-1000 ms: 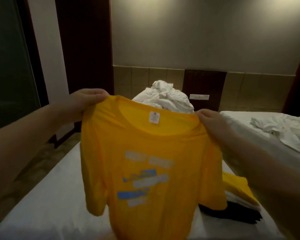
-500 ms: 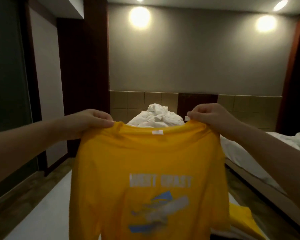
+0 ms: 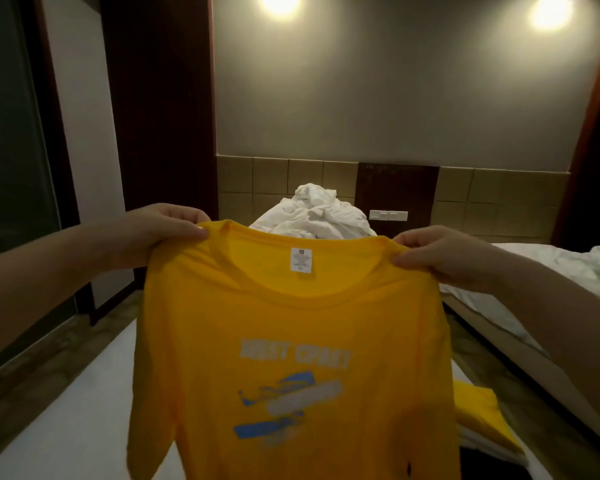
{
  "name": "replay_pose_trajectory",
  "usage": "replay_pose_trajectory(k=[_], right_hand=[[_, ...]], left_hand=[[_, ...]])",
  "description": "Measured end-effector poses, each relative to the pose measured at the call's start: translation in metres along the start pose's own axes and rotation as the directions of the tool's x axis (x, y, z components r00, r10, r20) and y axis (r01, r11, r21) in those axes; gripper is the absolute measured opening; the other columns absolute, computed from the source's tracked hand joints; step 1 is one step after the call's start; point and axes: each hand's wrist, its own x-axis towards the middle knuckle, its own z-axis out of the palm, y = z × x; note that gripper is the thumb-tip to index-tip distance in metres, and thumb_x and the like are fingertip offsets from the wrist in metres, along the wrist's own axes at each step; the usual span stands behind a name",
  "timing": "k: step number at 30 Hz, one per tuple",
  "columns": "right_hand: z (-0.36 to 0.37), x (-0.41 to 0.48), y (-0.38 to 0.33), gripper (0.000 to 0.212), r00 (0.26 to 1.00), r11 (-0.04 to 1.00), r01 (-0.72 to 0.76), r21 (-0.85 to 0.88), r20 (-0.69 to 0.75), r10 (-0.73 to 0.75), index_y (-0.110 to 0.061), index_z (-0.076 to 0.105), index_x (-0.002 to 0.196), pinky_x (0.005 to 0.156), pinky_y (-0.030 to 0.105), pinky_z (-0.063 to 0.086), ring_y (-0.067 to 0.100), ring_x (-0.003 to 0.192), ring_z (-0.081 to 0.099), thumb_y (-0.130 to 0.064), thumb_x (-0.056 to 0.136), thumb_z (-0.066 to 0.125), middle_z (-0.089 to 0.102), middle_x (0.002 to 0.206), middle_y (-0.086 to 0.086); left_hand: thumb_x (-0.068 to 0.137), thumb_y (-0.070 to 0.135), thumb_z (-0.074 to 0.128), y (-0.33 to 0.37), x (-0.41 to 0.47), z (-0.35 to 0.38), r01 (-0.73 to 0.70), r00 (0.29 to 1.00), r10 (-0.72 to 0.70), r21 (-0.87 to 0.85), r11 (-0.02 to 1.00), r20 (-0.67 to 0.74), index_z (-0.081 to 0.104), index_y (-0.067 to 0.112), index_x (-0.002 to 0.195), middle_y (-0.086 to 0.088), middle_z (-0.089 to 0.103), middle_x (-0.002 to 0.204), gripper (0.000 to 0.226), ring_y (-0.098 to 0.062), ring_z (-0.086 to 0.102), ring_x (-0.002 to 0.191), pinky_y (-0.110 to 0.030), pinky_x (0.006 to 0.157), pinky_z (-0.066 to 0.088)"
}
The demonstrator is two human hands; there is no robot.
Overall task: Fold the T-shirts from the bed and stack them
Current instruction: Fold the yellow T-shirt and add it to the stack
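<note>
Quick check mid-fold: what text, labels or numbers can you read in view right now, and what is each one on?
"WEST COAST": white print, somewhat blurred, across the chest of the yellow T-shirt.
Neck tag inside the collar: printing too small to read.
Wall switch plate by the headboard: no legible marking.

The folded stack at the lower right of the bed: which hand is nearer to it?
Right. The right hand holds the shirt shoulder above the stack; the left hand holds the far shoulder.

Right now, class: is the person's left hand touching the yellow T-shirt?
Touching. The head view shows the left hand pinching the yellow T-shirt at its shoulder, thumb pressed on the fabric; the right hand grips the other shoulder.
</note>
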Motion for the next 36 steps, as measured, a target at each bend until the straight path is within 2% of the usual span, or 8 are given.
replay_pose_trajectory(k=[3,6,8,12,15,17,27,36], right_hand=[[0.009,0.009,0.006,0.032,0.995,0.998,-0.051,0.020,-0.084,0.053,-0.015,0.057,0.117,0.080,0.034,0.052,0.022,0.096,0.060,-0.026,0.087,0.059,0.059,0.110,0.007],[0.024,0.016,0.013,0.041,0.982,0.938,-0.118,0.327,-0.104,0.160,-0.011,0.054,0.123,0.073,0.036,0.054,0.025,0.094,0.063,-0.028,0.086,0.062,0.061,0.109,0.010],[0.051,0.015,0.016,0.025,0.960,0.843,-0.113,0.526,-0.160,0.229,-0.013,0.058,0.107,0.066,0.037,0.054,0.024,0.084,0.064,-0.026,0.087,0.063,0.063,0.097,0.011],[0.144,0.000,0.036,0.016,0.919,0.871,0.076,0.484,-0.374,0.127,-0.005,0.067,0.090,0.073,0.033,0.056,0.018,0.075,0.067,-0.019,0.089,0.059,0.067,0.086,0.019],[0.212,-0.023,0.038,0.017,0.911,0.806,0.127,0.578,-0.390,0.137,-0.011,0.067,0.080,0.065,0.045,0.053,0.037,0.068,0.061,-0.026,0.085,0.063,0.065,0.071,0.017],[0.236,-0.033,0.034,0.021,0.905,0.773,0.148,0.617,-0.399,0.145,-0.011,0.064,0.075,0.057,0.039,0.045,0.025,0.058,0.052,-0.030,0.086,0.064,0.059,0.061,0.009],[0.242,-0.045,0.027,0.022,0.881,0.722,0.199,0.663,-0.443,0.164,-0.009,0.065,0.074,0.056,0.036,0.049,0.016,0.056,0.056,-0.028,0.084,0.062,0.061,0.058,0.005],[0.249,-0.050,0.025,0.016,0.838,0.677,0.251,0.692,-0.505,0.206,-0.014,0.065,0.070,0.051,0.027,0.044,0.013,0.055,0.053,-0.024,0.082,0.065,0.062,0.060,0.008]], left_hand=[[0.028,0.056,0.084,-0.006,0.002,0.009,0.093,0.991,-0.087,0.056,0.994,-0.097,0.061,0.019,0.093,-0.004,0.064,0.089,0.078,-0.021,0.063,0.077,-0.029,0.059,0.052],[0.080,0.035,0.066,-0.015,0.009,0.026,0.130,0.937,-0.133,-0.029,0.991,-0.323,0.057,0.020,0.098,-0.014,0.055,0.107,0.025,-0.028,0.056,0.089,-0.040,0.076,0.049],[0.092,0.029,0.055,-0.025,0.015,0.046,0.177,0.855,-0.236,-0.169,0.970,-0.462,0.055,0.011,0.114,-0.017,0.054,0.112,0.029,-0.033,0.055,0.098,-0.047,0.088,0.047],[0.090,0.031,0.057,-0.041,0.000,0.130,0.132,0.771,-0.376,-0.449,0.884,-0.514,0.063,0.012,0.105,-0.012,0.065,0.099,0.025,-0.030,0.061,0.090,-0.040,0.082,0.051],[0.092,0.033,0.053,-0.050,-0.024,0.192,-0.002,0.772,-0.258,-0.407,0.913,-0.582,0.062,0.015,0.074,-0.005,0.065,0.069,0.027,-0.018,0.059,0.064,-0.034,0.061,0.048],[0.093,0.034,0.051,-0.056,-0.034,0.215,-0.055,0.741,-0.174,-0.318,0.947,-0.648,0.059,0.014,0.071,-0.003,0.058,0.058,0.031,-0.012,0.051,0.054,-0.034,0.052,0.042],[0.089,0.033,0.053,-0.071,-0.045,0.222,-0.010,0.690,0.073,0.091,0.996,-0.720,0.053,0.046,0.075,0.023,0.061,0.075,0.019,0.008,0.055,0.083,-0.006,0.063,0.045],[0.088,0.034,0.055,-0.071,-0.047,0.224,-0.022,0.687,0.005,-0.014,1.000,-0.727,0.059,0.034,0.070,0.022,0.063,0.076,0.018,0.001,0.059,0.068,-0.013,0.055,0.047]])
